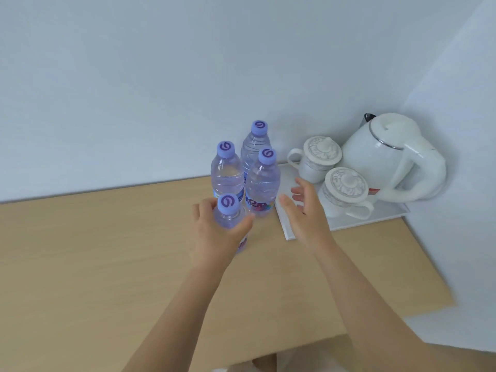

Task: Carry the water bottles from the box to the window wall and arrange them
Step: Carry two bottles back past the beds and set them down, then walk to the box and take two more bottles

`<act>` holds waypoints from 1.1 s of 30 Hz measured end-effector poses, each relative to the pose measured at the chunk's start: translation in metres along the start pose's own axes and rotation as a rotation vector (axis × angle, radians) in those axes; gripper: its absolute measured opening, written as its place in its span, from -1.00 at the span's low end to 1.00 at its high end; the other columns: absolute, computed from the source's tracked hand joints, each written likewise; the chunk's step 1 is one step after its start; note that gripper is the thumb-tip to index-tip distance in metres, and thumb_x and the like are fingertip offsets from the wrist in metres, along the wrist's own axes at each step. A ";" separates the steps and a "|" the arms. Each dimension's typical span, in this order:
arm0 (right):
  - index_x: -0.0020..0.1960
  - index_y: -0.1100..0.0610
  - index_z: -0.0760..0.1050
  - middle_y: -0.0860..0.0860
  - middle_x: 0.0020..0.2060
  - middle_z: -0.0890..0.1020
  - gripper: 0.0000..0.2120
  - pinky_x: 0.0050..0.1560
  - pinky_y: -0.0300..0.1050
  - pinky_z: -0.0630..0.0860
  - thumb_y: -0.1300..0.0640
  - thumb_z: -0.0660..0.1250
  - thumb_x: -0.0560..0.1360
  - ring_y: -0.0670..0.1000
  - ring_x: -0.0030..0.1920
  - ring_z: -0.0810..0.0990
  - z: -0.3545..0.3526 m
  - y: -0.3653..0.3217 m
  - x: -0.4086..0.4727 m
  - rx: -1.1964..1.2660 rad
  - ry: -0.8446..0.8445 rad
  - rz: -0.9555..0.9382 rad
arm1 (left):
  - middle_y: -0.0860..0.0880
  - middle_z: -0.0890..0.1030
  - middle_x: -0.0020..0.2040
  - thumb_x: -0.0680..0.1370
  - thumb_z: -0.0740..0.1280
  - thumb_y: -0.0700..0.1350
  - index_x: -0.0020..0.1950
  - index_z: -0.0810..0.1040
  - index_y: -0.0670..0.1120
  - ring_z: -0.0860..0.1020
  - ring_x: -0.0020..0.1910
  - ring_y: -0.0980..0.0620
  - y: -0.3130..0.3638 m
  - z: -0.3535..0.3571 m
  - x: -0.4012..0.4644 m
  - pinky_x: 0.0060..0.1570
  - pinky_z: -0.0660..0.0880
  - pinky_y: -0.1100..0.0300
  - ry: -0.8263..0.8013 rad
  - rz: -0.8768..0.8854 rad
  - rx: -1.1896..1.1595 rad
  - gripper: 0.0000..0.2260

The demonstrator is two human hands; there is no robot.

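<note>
Left hand: the left hand [214, 237] wraps its fingers and thumb round the shoulder of a clear plastic water bottle with a lilac cap [230, 214], upright, its base hidden behind the hand, so whether it rests on the desk cannot be told.
Right hand: the right hand [306, 210] holds nothing, fingers spread and relaxed, above the near edge of the white rectangular tray [349, 224].
Standing bottles: three more clear lilac-capped water bottles [261, 181] stand upright in a tight cluster on the pale wooden desk [107, 251], just beyond the held one and near the grey-white wall [134, 89].
Tray contents: two white lidded ceramic mugs [345, 191] and a white electric kettle [389, 157].
</note>
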State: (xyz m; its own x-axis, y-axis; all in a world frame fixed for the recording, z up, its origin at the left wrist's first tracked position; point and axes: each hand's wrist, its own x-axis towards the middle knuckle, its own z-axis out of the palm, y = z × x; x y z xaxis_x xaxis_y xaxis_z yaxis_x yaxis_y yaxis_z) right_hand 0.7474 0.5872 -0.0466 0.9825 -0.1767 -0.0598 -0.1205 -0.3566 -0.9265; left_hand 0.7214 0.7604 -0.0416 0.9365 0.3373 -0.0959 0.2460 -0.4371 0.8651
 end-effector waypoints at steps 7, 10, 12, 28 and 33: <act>0.15 0.11 0.48 -0.05 0.01 0.56 -0.78 -0.11 -0.54 0.37 0.21 0.31 0.51 -0.08 0.01 0.53 -0.040 0.028 -0.071 -0.031 0.132 0.108 | 0.01 0.35 0.26 0.24 0.52 0.21 0.38 0.27 -0.13 0.42 0.15 0.02 -0.005 0.005 -0.003 0.04 0.39 0.09 -0.051 -0.120 -0.012 -0.15; 0.11 0.14 0.51 -0.05 -0.01 0.58 -0.83 -0.09 -0.48 0.36 0.21 0.30 0.52 -0.10 0.00 0.52 -0.064 0.038 -0.097 -0.080 0.141 0.139 | -0.14 0.37 0.34 0.28 0.54 0.14 0.40 0.26 -0.20 0.44 0.25 -0.11 -0.019 0.011 -0.026 0.21 0.43 -0.09 -0.061 -0.254 -0.096 -0.15; 0.09 0.13 0.51 -0.05 -0.03 0.58 -0.84 -0.09 -0.45 0.35 0.20 0.29 0.52 -0.12 -0.03 0.52 -0.085 0.046 -0.114 -0.108 0.163 0.149 | -0.18 0.41 0.33 0.29 0.53 0.17 0.39 0.30 -0.20 0.42 0.28 -0.16 -0.023 0.022 -0.052 0.27 0.39 -0.13 -0.132 -0.307 -0.095 -0.17; 0.08 0.02 0.49 -0.13 -0.05 0.53 -0.85 -0.03 -0.26 0.42 0.05 0.24 0.54 -0.14 -0.05 0.50 -0.341 0.155 -0.382 -0.324 0.523 0.508 | 0.05 0.43 0.30 0.52 0.28 0.12 0.38 0.38 0.01 0.48 0.15 0.04 0.088 0.225 -0.354 -0.01 0.35 0.22 -1.121 0.803 0.630 -0.55; 0.08 0.16 0.49 0.04 0.00 0.57 -0.79 0.09 0.00 0.48 0.06 0.25 0.54 0.07 0.03 0.54 -0.397 0.184 -0.454 -0.357 0.648 0.658 | 0.00 0.45 0.24 0.53 0.27 0.10 0.29 0.43 -0.03 0.47 0.16 -0.01 0.120 0.276 -0.426 0.08 0.42 0.11 -1.221 0.926 0.658 -0.62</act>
State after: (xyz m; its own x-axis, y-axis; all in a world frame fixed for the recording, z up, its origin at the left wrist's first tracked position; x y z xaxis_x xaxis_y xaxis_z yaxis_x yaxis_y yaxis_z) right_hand 0.2228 0.2379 -0.0421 0.4492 -0.8687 -0.2085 -0.7547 -0.2441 -0.6090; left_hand 0.4212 0.3346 -0.0329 0.3694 -0.8861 -0.2799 -0.7068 -0.4635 0.5344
